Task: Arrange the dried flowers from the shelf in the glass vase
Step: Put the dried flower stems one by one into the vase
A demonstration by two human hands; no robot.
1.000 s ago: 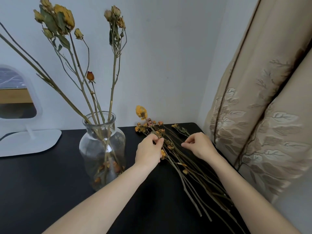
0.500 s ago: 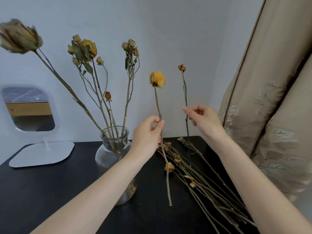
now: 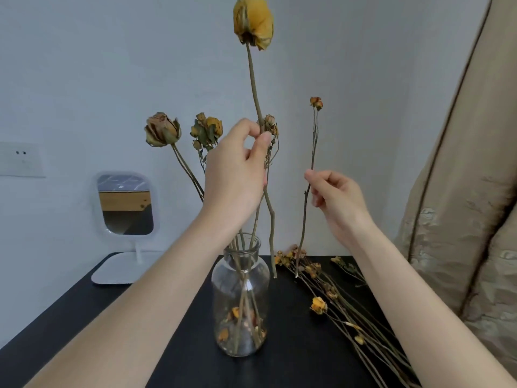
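Two stems have been lifted off the pile since a second ago — back then both hands were down among the loose flowers on the black shelf. Now the big yellow rose is pinched mid-stem by the left hand, its cut end hanging just right of the glass vase mouth, not yet inside. A thin bud stem is pinched by the right hand, further right. A few stems are already in the vase, so next up is probably dropping the rose in — the neck's narrow and already crowded.

Pale wall, beige curtain
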